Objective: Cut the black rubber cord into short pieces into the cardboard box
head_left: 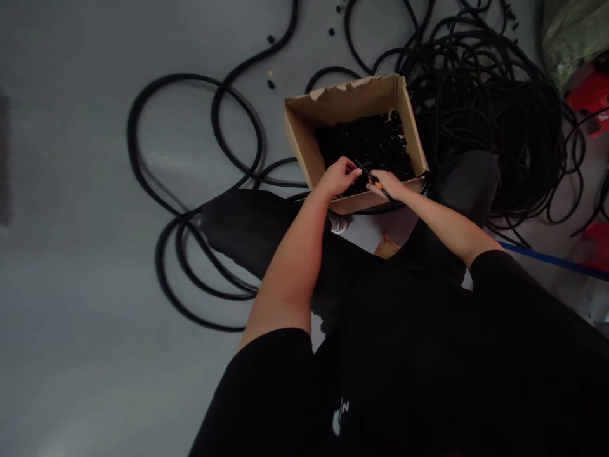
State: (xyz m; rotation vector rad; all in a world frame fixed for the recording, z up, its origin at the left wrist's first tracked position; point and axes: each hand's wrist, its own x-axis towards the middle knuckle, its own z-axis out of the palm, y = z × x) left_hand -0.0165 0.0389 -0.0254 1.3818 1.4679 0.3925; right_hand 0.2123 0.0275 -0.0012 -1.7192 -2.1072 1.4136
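Over the near side of an open cardboard box (pixel 415 130), both my hands work close together. My right hand (pixel 387 184) is closed around a slim black-and-orange tool (pixel 379 185), its dark narrow end pointing toward my left hand; whether it is a knife or scissors I cannot make out. The fingers of my left hand (pixel 339 176) are pinched together just left of the tool's tip, and what they hold is too small and dark to name. Below the hands, many small black pieces (pixel 361 136) cover the bottom of the box.
A large tangled heap of black hose or cable (pixel 518 120) lies right of the box. Loose loops (pixel 130 127) spread over the grey floor on the left. Small black bits (pixel 271 84) are scattered beyond. My knees flank the box. A blue strip (pixel 552 258) runs at right.
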